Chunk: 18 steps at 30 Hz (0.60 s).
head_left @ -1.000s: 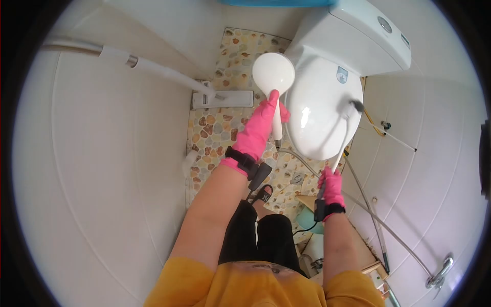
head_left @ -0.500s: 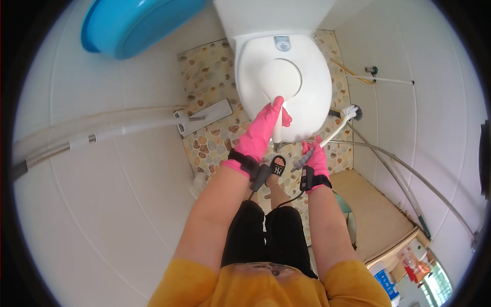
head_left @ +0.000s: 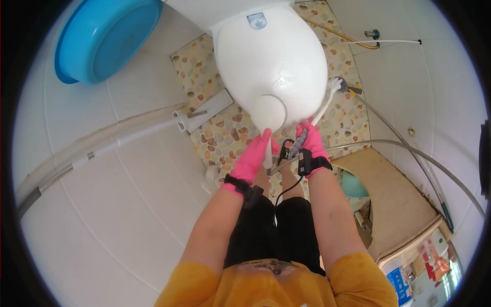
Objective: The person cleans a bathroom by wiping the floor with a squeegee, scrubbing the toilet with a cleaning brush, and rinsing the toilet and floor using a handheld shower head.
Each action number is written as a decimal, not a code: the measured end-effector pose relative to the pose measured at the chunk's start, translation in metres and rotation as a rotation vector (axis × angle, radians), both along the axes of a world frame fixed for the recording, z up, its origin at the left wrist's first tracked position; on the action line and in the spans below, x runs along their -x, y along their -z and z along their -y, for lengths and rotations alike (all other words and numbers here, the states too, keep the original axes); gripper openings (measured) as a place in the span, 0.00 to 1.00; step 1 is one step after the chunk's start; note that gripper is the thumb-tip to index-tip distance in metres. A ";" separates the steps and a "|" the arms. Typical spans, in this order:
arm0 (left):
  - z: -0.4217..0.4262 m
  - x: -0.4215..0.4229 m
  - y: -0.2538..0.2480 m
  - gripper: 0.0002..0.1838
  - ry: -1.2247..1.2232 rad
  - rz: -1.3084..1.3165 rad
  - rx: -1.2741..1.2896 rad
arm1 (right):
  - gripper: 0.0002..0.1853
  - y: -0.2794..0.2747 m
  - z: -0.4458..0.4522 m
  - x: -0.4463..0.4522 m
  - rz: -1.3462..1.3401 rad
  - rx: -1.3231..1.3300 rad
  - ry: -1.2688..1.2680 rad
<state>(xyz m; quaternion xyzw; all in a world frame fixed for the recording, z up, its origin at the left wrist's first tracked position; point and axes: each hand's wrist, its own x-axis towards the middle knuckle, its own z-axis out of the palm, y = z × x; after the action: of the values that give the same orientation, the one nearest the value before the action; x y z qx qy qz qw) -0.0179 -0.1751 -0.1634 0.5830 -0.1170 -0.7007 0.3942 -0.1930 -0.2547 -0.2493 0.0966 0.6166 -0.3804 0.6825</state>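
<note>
My left hand (head_left: 252, 156), in a pink rubber glove, is wrapped round the handle of a white shower head (head_left: 269, 113). The shower head hangs over the front edge of the closed toilet lid (head_left: 271, 56), and its metal hose (head_left: 358, 145) runs off to the right. In a matching pink glove, my right hand (head_left: 313, 141) grips the grey handle of a white brush (head_left: 329, 102). The dark bristle end of the brush is beside the right edge of the toilet, over the pebble-patterned floor.
A blue basin (head_left: 110, 38) is at the upper left. A long-handled flat mop (head_left: 210, 110) leans along the left wall. At the lower right stands a brown board (head_left: 396, 204) with a round opening. A yellow hose (head_left: 340, 31) lies right of the toilet.
The view has swung, so the toilet now lies nearer the middle and the blue basin shows fully. Both hands have drawn back towards my body, still holding the shower head and the brush.
</note>
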 end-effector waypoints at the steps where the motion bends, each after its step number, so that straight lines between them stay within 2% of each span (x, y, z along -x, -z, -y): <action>1: -0.013 -0.002 0.005 0.33 -0.006 0.004 -0.003 | 0.20 -0.001 0.002 -0.002 -0.025 0.008 0.038; 3: -0.035 -0.010 0.011 0.34 -0.109 0.049 -0.078 | 0.20 0.011 0.004 0.004 0.005 0.016 -0.011; 5: -0.052 -0.023 0.015 0.34 -0.100 0.117 -0.066 | 0.20 0.022 0.004 0.006 0.035 0.019 -0.062; 7: -0.052 -0.028 -0.001 0.33 -0.320 0.268 -0.089 | 0.19 0.028 0.004 0.001 -0.024 -0.014 -0.063; 8: -0.054 -0.034 -0.001 0.32 -0.414 0.233 -0.090 | 0.19 0.032 0.003 -0.001 -0.016 -0.018 -0.078; 9: -0.054 -0.039 -0.001 0.32 -0.429 0.241 -0.092 | 0.14 0.036 0.004 -0.003 -0.032 -0.021 -0.041; 10: -0.053 -0.045 0.000 0.32 -0.500 0.218 0.000 | 0.10 0.040 0.006 -0.004 -0.049 -0.020 -0.004; 11: -0.052 -0.052 -0.002 0.32 -0.572 0.191 0.092 | 0.10 0.042 0.006 0.000 -0.043 -0.017 -0.020; 13: -0.047 -0.064 -0.007 0.32 -0.608 0.140 0.113 | 0.09 0.045 0.007 0.007 0.053 -0.051 -0.090; 17: -0.044 -0.068 -0.027 0.31 -0.551 0.158 0.165 | 0.09 0.031 0.004 -0.007 -0.114 0.024 -0.028; 18: -0.047 -0.066 -0.028 0.31 -0.523 0.148 0.154 | 0.08 0.038 0.004 -0.001 -0.077 -0.011 -0.080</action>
<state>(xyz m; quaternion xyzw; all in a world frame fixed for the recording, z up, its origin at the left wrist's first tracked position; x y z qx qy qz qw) 0.0483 -0.1279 -0.1350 0.6115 -0.0437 -0.5196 0.5951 -0.1924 -0.2584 -0.2876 0.0607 0.6479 -0.3527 0.6724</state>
